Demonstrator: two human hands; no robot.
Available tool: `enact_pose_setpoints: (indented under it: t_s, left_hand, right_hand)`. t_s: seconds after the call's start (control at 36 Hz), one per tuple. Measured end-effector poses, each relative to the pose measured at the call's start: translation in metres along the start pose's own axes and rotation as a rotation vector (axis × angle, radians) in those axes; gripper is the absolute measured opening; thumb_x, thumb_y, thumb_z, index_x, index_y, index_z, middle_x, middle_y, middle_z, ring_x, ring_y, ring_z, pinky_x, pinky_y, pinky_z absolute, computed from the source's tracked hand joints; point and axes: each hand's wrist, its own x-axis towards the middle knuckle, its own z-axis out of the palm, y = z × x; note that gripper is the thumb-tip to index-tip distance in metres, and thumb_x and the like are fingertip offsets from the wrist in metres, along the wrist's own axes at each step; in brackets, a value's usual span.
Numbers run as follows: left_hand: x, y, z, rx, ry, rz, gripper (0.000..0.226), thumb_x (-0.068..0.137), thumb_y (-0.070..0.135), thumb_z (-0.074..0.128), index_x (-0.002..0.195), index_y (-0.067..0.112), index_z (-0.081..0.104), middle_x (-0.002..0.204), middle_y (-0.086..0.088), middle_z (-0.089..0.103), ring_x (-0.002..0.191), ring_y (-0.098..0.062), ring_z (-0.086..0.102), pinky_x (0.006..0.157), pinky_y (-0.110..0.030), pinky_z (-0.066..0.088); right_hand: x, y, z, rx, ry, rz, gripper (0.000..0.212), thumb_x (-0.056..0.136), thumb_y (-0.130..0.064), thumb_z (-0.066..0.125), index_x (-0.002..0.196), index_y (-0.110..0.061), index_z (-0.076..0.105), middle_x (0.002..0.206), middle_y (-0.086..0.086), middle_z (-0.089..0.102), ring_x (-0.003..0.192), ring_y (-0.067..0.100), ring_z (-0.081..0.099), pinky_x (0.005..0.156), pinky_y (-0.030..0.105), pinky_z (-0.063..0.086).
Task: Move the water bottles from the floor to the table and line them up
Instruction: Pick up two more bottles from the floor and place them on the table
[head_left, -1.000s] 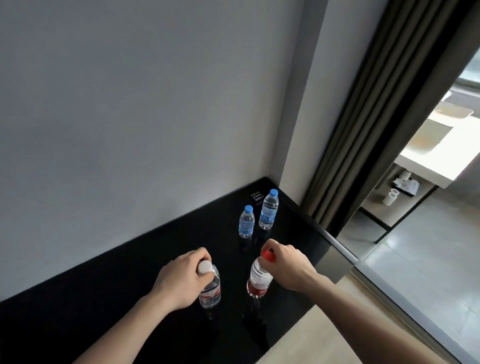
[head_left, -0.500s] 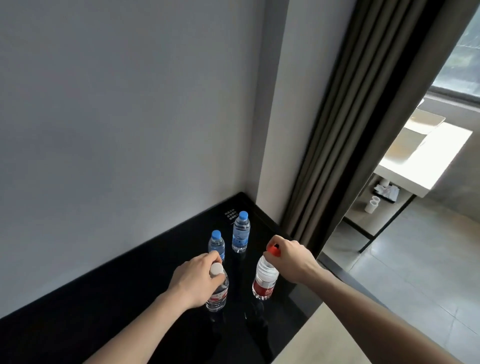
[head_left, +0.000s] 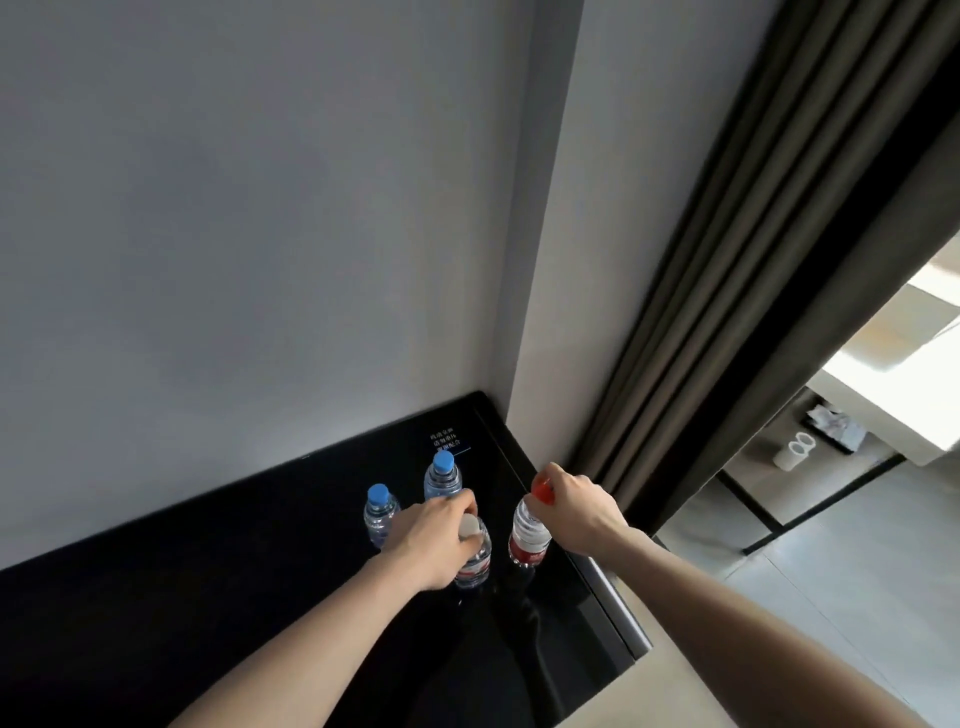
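Several small water bottles stand on the glossy black table (head_left: 208, 597). My left hand (head_left: 431, 535) grips the top of a white-capped bottle (head_left: 474, 558) with a red label. My right hand (head_left: 576, 506) pinches the red cap of another bottle (head_left: 527, 538), near the table's right edge. Just behind them two blue-capped bottles stand upright: one (head_left: 380, 514) to the left, one (head_left: 442, 480) further back, partly hidden by my left hand.
A grey wall runs behind the table and meets a pillar at the back right corner. A dark curtain (head_left: 727, 312) hangs to the right. Small white printed text (head_left: 445, 440) marks the tabletop's far corner. Tiled floor and a low shelf with white cups (head_left: 792, 452) lie beyond.
Both hands have carried their bottles further back on the table, close to the two blue-capped bottles. The view has shifted to the right and tilted up.
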Motion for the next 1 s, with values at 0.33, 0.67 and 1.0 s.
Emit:
enact_pose_setpoints:
  t_s: [0.33,0.67,1.0]
  left_hand:
    - [0.029,0.013,0.027,0.031,0.007,-0.082,0.022,0.096,0.041,0.058,0.110,0.031,0.045,0.113,0.011,0.061,0.082,-0.014,0.064,0.069,-0.037,0.058]
    - [0.018,0.005,0.022,-0.004,0.007,-0.072,0.033,0.096,0.046,0.057,0.122,0.029,0.045,0.126,0.010,0.059,0.096,-0.016,0.065,0.074,-0.034,0.056]
    - [-0.104,-0.075,-0.008,-0.164,0.152,-0.165,0.038,0.093,0.047,0.060,0.128,0.044,0.047,0.105,0.025,0.052,0.074,0.001,0.062,0.067,-0.023,0.057]
  right_hand:
    - [0.019,0.018,0.014,-0.029,-0.116,-0.059,0.031,0.096,-0.050,0.043,0.115,-0.026,0.049,0.102,0.008,0.066,0.091,0.033,0.064,0.071,0.035,0.045]
    - [0.012,0.014,0.017,0.022,-0.088,-0.034,0.033,0.096,-0.051,0.042,0.122,-0.032,0.051,0.106,0.004,0.069,0.091,0.029,0.064,0.072,0.033,0.047]
    - [-0.068,-0.068,0.026,0.184,0.148,-0.183,0.041,0.091,-0.037,0.053,0.130,-0.044,0.047,0.107,-0.019,0.056,0.090,0.006,0.063,0.081,0.032,0.049]
